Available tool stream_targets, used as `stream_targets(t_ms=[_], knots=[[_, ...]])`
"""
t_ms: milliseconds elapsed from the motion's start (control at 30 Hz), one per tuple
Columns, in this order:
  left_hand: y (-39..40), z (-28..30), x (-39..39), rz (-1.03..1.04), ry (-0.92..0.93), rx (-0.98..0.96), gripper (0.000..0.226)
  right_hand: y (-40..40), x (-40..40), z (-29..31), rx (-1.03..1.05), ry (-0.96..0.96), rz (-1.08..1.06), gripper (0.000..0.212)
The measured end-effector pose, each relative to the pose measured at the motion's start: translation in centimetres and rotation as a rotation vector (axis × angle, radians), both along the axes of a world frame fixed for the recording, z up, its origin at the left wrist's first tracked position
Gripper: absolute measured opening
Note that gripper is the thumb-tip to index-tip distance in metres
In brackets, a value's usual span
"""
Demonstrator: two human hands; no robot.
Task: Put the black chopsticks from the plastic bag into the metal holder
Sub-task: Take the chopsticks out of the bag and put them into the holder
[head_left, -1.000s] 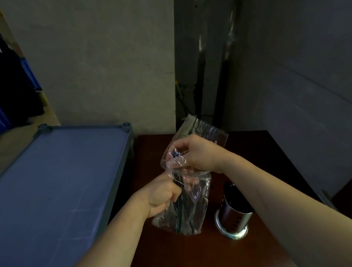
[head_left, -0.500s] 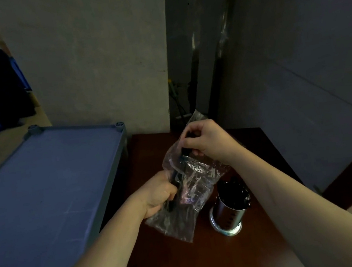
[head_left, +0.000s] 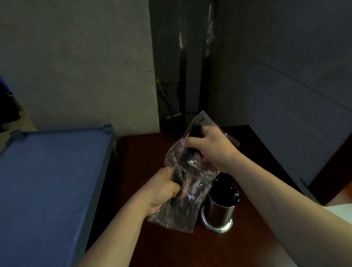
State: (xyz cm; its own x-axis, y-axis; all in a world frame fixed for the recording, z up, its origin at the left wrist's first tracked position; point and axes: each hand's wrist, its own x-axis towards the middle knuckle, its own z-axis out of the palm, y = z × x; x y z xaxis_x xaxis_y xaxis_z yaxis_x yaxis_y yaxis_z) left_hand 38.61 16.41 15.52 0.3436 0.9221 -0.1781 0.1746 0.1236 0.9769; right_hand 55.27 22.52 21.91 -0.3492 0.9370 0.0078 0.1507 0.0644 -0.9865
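Observation:
A clear, crumpled plastic bag (head_left: pixel 188 210) hangs above the dark wooden table (head_left: pixel 154 248), with black chopsticks (head_left: pixel 183 170) inside it. My left hand (head_left: pixel 162 191) grips the bag and the chopstick bundle around the middle. My right hand (head_left: pixel 210 146) grips the upper ends of the chopsticks at the bag's mouth, where their black tips (head_left: pixel 195 129) stick out. The shiny metal holder (head_left: pixel 220 208) stands upright on the table just right of the bag, below my right wrist. Its inside is dark.
A grey-blue plastic shelf top (head_left: pixel 38 185) lies level to the left of the table. A pale wall (head_left: pixel 83 67) and a dark corner with pipes rise behind. A wooden frame edge (head_left: pixel 349 166) and a pale ledge sit at the right.
My right hand has shifted from the bag's top edge to a grip on the chopstick tops, and the bag has bunched lower. My left hand keeps its grip.

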Motion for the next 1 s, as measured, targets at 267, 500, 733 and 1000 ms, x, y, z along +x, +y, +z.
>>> stream_targets(t_ms=[267, 500, 733, 1000], knots=[[-0.3, -0.8, 0.3, 0.037, 0.046, -0.031, 0.03, 0.9, 3.7, 2.7, 0.164, 0.073, -0.126, 0.01], [0.1, -2.5, -0.4, 0.214, 0.105, -0.109, 0.046, 2.0, 7.6, 4.2, 0.201, 0.153, -0.198, 0.015], [0.6, -4.3, -1.5, 0.448, 0.063, -0.211, 0.052, 2.8, 12.3, 3.6, 0.22, 0.141, -0.303, 0.009], [1.0, -6.1, -3.0, 0.518, -0.015, -0.236, 0.056, 2.1, 12.9, -2.0, 0.192, -0.184, -0.368, 0.011]])
